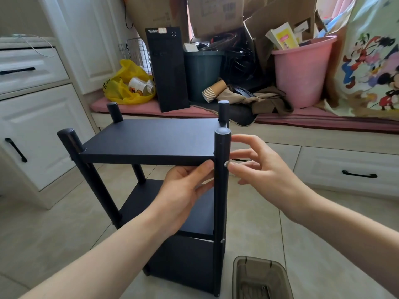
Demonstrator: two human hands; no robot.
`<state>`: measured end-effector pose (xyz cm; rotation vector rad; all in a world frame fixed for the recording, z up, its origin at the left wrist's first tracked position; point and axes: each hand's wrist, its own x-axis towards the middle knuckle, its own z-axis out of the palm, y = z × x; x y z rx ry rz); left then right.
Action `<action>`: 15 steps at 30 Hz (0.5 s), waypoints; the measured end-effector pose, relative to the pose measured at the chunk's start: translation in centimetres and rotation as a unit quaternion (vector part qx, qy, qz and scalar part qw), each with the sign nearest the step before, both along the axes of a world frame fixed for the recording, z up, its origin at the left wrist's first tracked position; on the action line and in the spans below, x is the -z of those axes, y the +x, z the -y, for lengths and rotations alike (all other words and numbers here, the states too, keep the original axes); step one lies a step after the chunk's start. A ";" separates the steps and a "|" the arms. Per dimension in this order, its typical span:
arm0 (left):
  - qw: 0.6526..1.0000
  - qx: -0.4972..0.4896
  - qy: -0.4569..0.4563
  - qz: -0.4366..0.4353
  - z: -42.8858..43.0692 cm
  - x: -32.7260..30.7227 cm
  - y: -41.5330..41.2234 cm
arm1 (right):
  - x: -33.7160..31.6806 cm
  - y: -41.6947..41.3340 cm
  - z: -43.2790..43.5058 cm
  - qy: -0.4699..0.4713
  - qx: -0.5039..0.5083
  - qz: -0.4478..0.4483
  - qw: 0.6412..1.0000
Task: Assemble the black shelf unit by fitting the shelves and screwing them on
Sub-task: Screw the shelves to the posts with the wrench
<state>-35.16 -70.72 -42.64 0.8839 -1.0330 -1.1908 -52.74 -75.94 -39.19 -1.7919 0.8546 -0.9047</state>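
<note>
Black shelf unit (140, 201) stands on the floor (64, 223), three shelves fitted. My left hand (183, 190) grips the top shelf (151, 139) edge beside the front right post (220, 212). My right hand (259, 167) pinches a screw (226, 164) entering that post. The lower screw (222, 241) there looks seated. Other corners: cannot tell.

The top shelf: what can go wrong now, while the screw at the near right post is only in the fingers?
1. The right hand only pinches the screw against the post; if it slips, it may fall to the floor.
2. The left hand holds the top shelf from below at this corner; released early, the corner could sag and the screw may go in crooked.
</note>
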 end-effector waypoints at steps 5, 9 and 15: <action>0.949 -0.136 -0.029 0.282 -1.6 -0.7 -0.7 | -0.3 0.0 0.3 0.050 -0.059 0.038 0.996; 0.794 -0.288 -0.190 0.501 -3.1 -1.9 -0.8 | -0.2 -0.2 0.5 0.056 -0.059 0.041 0.996; 0.644 -0.371 -0.243 0.624 -2.1 -3.5 -1.5 | -0.1 -0.2 0.9 0.067 -0.065 0.048 0.995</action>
